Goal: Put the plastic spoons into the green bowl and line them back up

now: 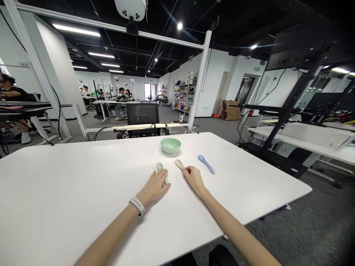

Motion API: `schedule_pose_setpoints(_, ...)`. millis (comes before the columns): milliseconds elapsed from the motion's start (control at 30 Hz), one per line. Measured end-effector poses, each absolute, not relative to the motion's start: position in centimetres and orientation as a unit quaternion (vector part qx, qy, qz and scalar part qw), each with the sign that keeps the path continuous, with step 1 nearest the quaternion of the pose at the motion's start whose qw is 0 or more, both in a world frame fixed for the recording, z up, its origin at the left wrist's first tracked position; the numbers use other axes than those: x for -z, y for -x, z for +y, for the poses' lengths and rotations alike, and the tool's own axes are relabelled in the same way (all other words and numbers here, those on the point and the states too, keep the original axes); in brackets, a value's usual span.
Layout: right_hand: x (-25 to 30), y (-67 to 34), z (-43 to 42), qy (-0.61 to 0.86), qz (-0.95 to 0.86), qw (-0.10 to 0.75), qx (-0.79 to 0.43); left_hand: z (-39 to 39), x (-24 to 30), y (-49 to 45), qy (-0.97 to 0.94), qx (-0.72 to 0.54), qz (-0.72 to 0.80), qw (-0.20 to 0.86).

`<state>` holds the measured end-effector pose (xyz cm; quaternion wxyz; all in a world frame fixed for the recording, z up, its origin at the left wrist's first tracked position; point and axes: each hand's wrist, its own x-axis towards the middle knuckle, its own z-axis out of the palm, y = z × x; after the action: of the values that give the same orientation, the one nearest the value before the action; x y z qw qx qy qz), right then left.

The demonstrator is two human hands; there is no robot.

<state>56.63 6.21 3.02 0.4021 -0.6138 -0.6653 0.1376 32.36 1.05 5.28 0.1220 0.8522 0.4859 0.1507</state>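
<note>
My left hand [154, 187], with a pale band at the wrist, lies over the handle of a light green spoon [160, 166]. Its fingers and thumb are on either side of the handle, and the green bowl of the spoon shows beyond the fingertips. My right hand [194, 180] pinches the handle of a beige spoon [179, 163], whose head points away from me on the table. To the right of that hand, a blue spoon [206, 164] rests untouched. Behind the spoons stands a green bowl [170, 146], upright and apart from both hands.
All these things are on a white table [83, 184] with rounded corners. An aluminium frame [200, 79] rises behind its far edge, near a black mesh chair [143, 113]. On the right are a black stand [291, 99] and another white desk [305, 142]. Several people sit farther back.
</note>
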Motion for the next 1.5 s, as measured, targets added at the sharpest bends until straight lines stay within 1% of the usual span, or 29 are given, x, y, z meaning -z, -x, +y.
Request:
schedule_pose_setpoints(233, -3.0, -56.7, 6.2, 0.624, -0.672, 0.392, -0.076, -0.1, -6.1, -29.5, -0.839, -0.143, 0.501, 0.160)
schedule_pose_setpoints(567, -2.8, -56.4, 6.2, 0.637, -0.652, 0.388, -0.133, -0.6, -6.1, -29.8, -0.828, -0.142, 0.516, 0.166)
schedule_pose_setpoints(833, -3.0, -56.1, 6.4, 0.647, -0.649, 0.381, -0.126, -0.3, -5.4, -29.5, -0.833, -0.160, 0.510, 0.145)
schedule_pose_setpoints(1067, -3.2, -55.8, 6.3, 0.656, -0.641, 0.377, -0.131, -0.5, -6.0, -29.6, -0.825, -0.156, 0.519, 0.160)
schedule_pose_setpoints(1500, -3.5, -55.8, 6.1, 0.660, -0.638, 0.370, -0.141, -0.2, -5.7, -29.5, -0.830, -0.161, 0.513, 0.152)
